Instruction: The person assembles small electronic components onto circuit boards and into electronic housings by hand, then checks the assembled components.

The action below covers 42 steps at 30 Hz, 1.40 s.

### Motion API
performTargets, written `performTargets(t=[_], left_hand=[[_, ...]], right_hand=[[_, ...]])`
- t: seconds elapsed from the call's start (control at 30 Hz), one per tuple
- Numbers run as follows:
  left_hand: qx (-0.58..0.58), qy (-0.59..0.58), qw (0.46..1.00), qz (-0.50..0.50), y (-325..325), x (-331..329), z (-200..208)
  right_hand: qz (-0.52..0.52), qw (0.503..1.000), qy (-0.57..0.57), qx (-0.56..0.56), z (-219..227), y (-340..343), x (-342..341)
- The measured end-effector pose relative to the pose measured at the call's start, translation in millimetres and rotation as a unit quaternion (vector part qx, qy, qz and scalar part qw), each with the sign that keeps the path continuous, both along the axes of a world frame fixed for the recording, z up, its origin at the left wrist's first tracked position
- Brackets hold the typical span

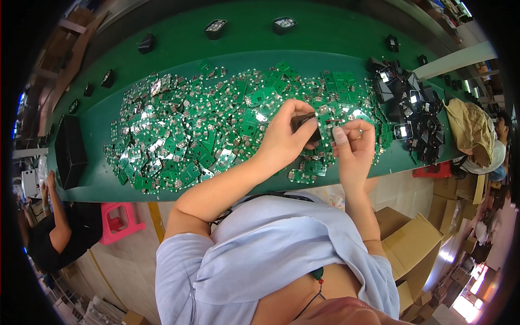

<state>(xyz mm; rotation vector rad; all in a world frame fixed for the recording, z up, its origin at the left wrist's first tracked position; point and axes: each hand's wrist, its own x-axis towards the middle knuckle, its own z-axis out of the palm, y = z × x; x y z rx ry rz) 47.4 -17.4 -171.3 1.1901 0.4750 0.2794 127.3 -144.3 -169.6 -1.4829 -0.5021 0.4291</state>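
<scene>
My left hand (287,134) is closed around a small black plastic housing (303,125), held above the heap of boards. Just to its right, my right hand (353,143) is closed in a pinch, thumb and forefinger together. A short dark red strip, perhaps a wire, shows by those fingertips, too small to make out. Beneath and around both hands spreads a wide heap of small green circuit boards (203,130) with silvery parts, lying at all angles on the green bench top.
Black plastic housings (417,108) are piled at the right end of the boards. A black box (70,150) stands at the left end. Along the far green belt sit several spaced black housings (215,28). A pink stool (120,222), an open carton (414,246) and other people flank me.
</scene>
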Motion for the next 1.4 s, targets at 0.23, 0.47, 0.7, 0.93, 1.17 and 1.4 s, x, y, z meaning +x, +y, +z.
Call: performTargets(t=[0.23,0.47,0.7,0.93,1.17,1.4], left_hand=[[-0.033,-0.029,0.999,-0.003,-7,-8,1],[0.009,-0.009,0.999,0.034,-4,-6,-5],[0.089,0.059,0.993,-0.052,-4,-7,-13],[0.345,-0.147,0.927,-0.002,17,-4,-11],[0.412,-0.147,0.899,0.017,5,0,-3],[0.456,-0.140,0.878,0.047,8,0,-4]], right_hand=[[0.006,0.996,-0.084,-0.021,-5,-1,-3],[-0.027,0.970,-0.222,-0.093,0,2,-4],[-0.037,0.977,-0.207,-0.041,-11,11,-7],[0.016,0.830,-0.523,-0.191,11,5,11],[0.049,0.737,-0.622,-0.260,35,3,16],[0.053,0.763,-0.592,-0.253,34,5,16]])
